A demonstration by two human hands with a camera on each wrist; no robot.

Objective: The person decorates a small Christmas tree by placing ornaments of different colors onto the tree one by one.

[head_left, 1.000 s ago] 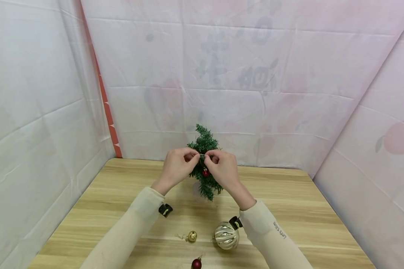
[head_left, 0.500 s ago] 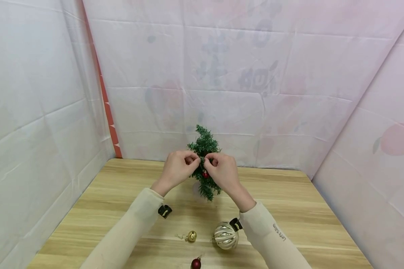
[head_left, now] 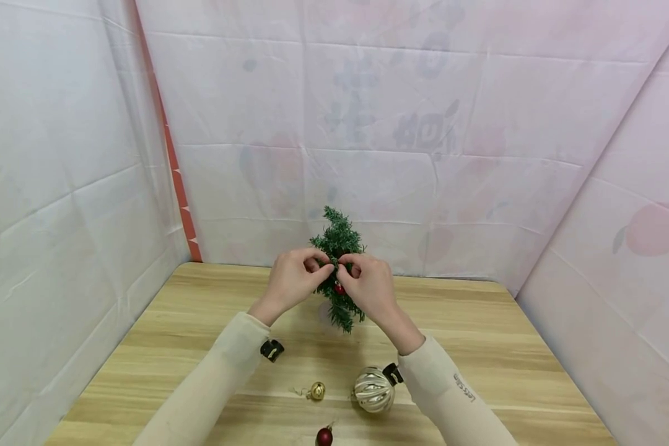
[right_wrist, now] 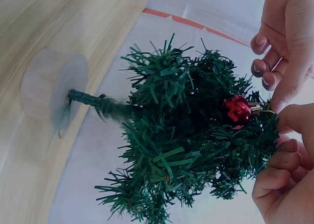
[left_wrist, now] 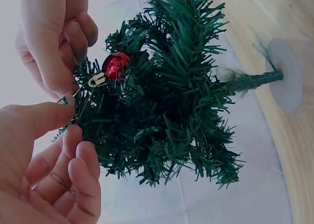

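A small green artificial Christmas tree (head_left: 340,235) stands on the table, its round pale base (right_wrist: 41,84) best seen in the wrist views. A shiny red Christmas ball (left_wrist: 116,66) with a gold cap hangs at the front of its branches. From that cap a thin gold string (left_wrist: 86,102) runs to a branch tip between the hands. My left hand (head_left: 294,274) pinches the string between thumb and index finger. Opposite it, my right hand (head_left: 370,282) pinches at the same string, fingertips right at the branch tip. The fingers partly hide the loop.
On the wooden table (head_left: 468,347), nearer the body, lie a small gold ball (head_left: 316,391), a large ribbed silver-gold ball (head_left: 374,390) and a dark red ball (head_left: 324,437). White printed cloth (head_left: 368,124) surrounds the table at the back and sides.
A second ago the string showed stretched between both sets of fingertips. Both hands have since come slightly lower, the fingertips now closing in around the branch tip.
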